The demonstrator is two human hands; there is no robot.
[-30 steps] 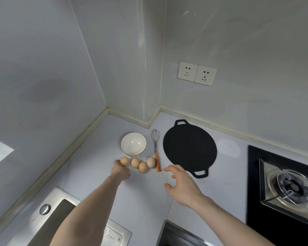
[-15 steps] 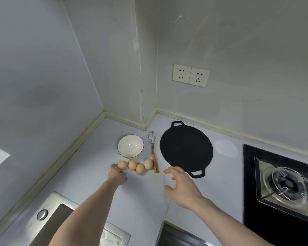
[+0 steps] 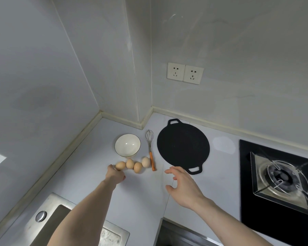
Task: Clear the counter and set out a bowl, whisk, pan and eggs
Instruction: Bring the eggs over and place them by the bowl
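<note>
Eggs (image 3: pixel 133 165) touch left hand's (image 3: pixel 115 175) curled fingers; right hand (image 3: pixel 182 185) spread near pan (image 3: pixel 183 146).

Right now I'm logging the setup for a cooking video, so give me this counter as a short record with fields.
bowl: white, upright, near the corner
whisk: flat between bowl and pan, orange handle toward the person
pan: black, two handles, flat on the counter
eggs: four, in a rough row in front of the bowl
left hand: at the leftmost egg; grip unclear
right hand: open, above the counter, holding nothing
stove: at the right
sink: lower left
</note>
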